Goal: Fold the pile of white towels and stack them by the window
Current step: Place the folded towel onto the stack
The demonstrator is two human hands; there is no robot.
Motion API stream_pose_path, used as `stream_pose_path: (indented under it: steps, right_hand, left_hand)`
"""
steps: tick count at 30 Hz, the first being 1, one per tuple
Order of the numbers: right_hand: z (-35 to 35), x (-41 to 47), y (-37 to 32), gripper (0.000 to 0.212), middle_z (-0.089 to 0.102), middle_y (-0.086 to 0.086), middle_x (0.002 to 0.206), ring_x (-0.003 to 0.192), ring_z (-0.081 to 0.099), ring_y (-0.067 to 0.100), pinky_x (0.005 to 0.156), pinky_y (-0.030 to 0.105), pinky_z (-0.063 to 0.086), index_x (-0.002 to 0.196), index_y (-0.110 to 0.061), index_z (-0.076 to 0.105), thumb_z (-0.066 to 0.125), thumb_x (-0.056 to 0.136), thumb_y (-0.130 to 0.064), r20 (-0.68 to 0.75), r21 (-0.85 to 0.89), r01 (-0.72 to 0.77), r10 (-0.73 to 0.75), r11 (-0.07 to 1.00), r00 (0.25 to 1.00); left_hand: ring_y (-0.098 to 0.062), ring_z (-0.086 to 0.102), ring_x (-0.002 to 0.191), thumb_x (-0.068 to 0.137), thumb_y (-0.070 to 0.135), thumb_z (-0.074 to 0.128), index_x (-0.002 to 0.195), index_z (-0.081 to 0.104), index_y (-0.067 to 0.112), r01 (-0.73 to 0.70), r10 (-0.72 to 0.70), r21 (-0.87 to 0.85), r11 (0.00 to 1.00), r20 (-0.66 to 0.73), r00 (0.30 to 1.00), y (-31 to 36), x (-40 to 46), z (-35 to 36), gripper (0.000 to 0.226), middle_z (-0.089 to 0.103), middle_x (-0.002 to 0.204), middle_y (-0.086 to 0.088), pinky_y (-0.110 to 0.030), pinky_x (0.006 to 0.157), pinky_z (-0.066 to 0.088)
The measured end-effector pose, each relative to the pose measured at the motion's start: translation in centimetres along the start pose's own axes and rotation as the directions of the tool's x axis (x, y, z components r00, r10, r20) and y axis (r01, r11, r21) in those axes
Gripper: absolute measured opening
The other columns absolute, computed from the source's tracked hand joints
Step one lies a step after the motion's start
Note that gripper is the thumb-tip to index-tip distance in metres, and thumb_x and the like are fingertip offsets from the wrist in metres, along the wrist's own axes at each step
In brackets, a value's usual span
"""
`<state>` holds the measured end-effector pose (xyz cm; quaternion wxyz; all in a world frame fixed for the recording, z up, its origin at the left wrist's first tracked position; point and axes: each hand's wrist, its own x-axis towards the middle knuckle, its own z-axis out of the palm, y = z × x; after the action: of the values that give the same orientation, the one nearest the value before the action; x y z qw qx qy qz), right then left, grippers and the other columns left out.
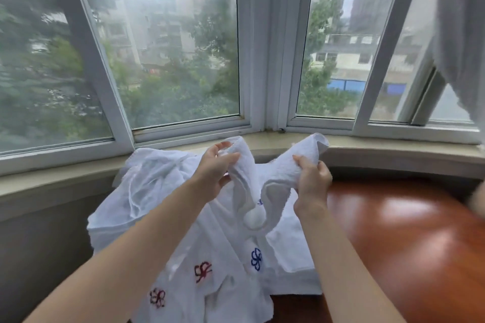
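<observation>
I hold one white towel up in front of the window, and it sags in a loop between my hands. My left hand pinches its left upper edge. My right hand grips its right upper edge. Under it lies a loose pile of white towels on the left part of the table, some with small red and blue embroidered flowers. The pile's far edge reaches the window sill.
A polished red-brown table stretches to the right of the pile. The bay window with white frames fills the background. A white curtain hangs at the upper right.
</observation>
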<state>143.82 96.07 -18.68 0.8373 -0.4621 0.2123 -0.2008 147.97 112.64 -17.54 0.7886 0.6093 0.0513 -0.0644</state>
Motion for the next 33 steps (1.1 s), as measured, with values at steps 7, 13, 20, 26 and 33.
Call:
stream_pose_path:
  steps: [7,13,20,26,33]
  right_hand:
    - [0.9,1.1,0.2,0.021,0.050,-0.002,0.072,0.062,0.049,0.015,0.051,0.021,0.040,0.072,-0.015,0.050,0.066,0.081,-0.006,-0.149,-0.004,0.086,-0.086,0.996,0.985]
    - [0.8,5.2,-0.7,0.020,0.056,0.005,0.082,0.078,0.057,0.024,0.070,0.037,0.048,0.077,-0.015,0.057,0.072,0.064,-0.018,-0.195,0.041,0.081,-0.071,0.996,0.978]
    - [0.1,4.3,-1.5,0.014,0.064,0.002,0.084,0.076,0.063,0.019,0.057,0.025,0.053,0.096,-0.013,0.063,0.062,0.087,-0.002,-0.312,0.112,0.300,-0.253,0.947,0.916]
    - [-3.6,0.8,9.0,0.033,0.066,0.010,0.100,0.083,0.059,0.021,0.060,0.023,0.043,0.111,-0.006,0.059,0.069,0.080,-0.001,-0.604,-0.099,-0.130,0.045,0.987,0.795]
    - [-6.4,1.1,13.6,0.064,0.058,0.009,0.125,0.101,0.057,0.025,0.082,0.033,0.050,0.143,-0.007,0.041,0.069,0.088,-0.021,-0.657,-0.081,-0.342,0.208,0.936,0.725]
  left_hand:
    - [-0.021,0.058,0.077,0.087,-0.010,0.055,0.129,0.049,0.015,0.079,-0.090,0.058,0.995,0.224,0.971,0.8,3.6,0.3,0.050,0.057,0.106,-0.012,-0.028,0.063,0.051]
    - [-0.020,0.053,0.071,0.083,-0.018,0.050,0.116,0.054,0.017,0.117,-0.177,0.223,0.968,0.271,0.946,2.6,9.1,4.4,0.048,0.052,0.093,-0.010,-0.021,0.050,0.049]
    - [-0.020,0.058,0.078,0.088,-0.015,0.053,0.142,0.035,0.016,-0.061,0.010,0.167,0.984,0.291,0.957,6.6,17.0,7.6,0.064,0.053,0.104,-0.011,-0.026,0.061,0.049]
    - [-0.035,0.040,0.131,0.087,0.005,0.067,0.155,0.000,0.017,0.029,-0.171,0.648,0.761,0.156,0.973,1.0,22.1,6.9,0.096,0.031,0.151,-0.020,-0.046,0.103,0.037]
    - [-0.030,0.048,0.123,0.096,0.014,0.055,0.137,0.048,0.004,-0.441,-0.467,0.897,-0.008,0.387,0.795,-6.1,20.1,7.4,0.042,0.046,0.138,-0.013,-0.034,0.093,0.044]
